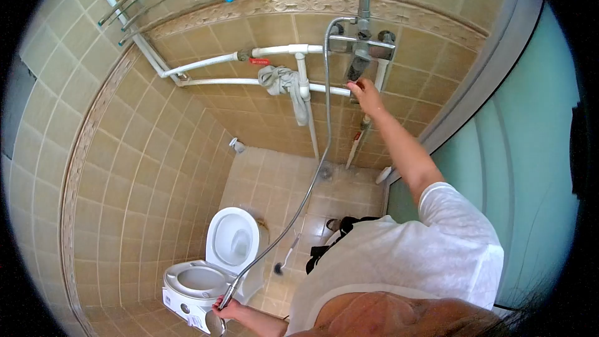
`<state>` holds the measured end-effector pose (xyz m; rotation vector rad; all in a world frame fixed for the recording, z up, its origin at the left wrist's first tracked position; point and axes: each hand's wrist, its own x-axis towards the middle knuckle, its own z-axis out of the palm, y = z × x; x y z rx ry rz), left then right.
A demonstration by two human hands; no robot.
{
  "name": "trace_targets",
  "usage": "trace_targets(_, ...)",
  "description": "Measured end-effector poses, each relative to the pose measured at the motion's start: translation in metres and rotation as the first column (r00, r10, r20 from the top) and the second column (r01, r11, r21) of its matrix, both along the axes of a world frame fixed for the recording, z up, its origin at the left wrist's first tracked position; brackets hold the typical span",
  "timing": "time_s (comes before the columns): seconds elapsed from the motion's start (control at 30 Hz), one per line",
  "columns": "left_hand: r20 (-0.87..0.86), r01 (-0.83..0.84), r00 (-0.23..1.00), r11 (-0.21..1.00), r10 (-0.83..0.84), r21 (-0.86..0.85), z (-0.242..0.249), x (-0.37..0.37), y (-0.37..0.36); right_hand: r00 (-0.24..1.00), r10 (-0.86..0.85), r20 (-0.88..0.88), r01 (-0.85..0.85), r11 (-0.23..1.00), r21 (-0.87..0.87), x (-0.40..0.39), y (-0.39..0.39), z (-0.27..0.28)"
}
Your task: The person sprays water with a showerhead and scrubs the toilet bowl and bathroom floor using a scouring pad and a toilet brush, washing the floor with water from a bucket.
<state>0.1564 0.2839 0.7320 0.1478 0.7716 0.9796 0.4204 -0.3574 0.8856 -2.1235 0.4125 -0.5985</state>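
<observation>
Glazed beige tiles (156,168) with a slight sheen line the walls and floor, crossed by an embossed border band (299,3). A ribbed, polished metal hose (312,175) is seen running to a chrome shower head (216,322). The toilet (212,268) is of glossy white ceramic with a smooth plastic seat. Matt white plastic pipes (249,56) carry a limp grey cloth (281,81).

You get bright, even daylight, mostly from the right by the frosted green door (530,168). Shadows soft, no harsh glare. Strong fisheye bends the tiled walls (137,150); black vignette corners. Focus mostly sharp.
</observation>
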Motion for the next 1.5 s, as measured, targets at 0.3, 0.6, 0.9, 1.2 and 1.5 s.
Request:
trace_targets(0.3,-0.042,-0.024,0.999,0.995,0.028,0.092,-0.014,-0.010,0.002,1.000,0.026,-0.009,-0.025,0.998,0.064,-0.006,0.004,0.010)
trace_targets(0.6,-0.074,-0.050,0.995,0.990,0.060,0.131,-0.016,-0.017,0.006,0.995,0.077,0.058,-0.086,0.981,0.177,0.006,-0.007,-0.015)
trace_targets(0.9,-0.068,-0.054,0.996,0.994,0.061,0.099,-0.015,-0.015,0.004,0.992,0.126,-0.028,-0.117,0.968,0.224,-0.019,0.013,0.022)
trace_targets(1.2,-0.112,-0.038,0.992,0.992,0.052,0.120,-0.003,-0.006,0.001,0.953,0.242,0.183,-0.302,0.695,0.653,-0.021,0.016,0.010)
trace_targets(1.5,-0.156,-0.150,0.973,0.982,0.167,0.116,-0.006,-0.030,0.007,0.976,0.190,0.107,-0.214,0.743,0.634,-0.017,0.015,0.008)
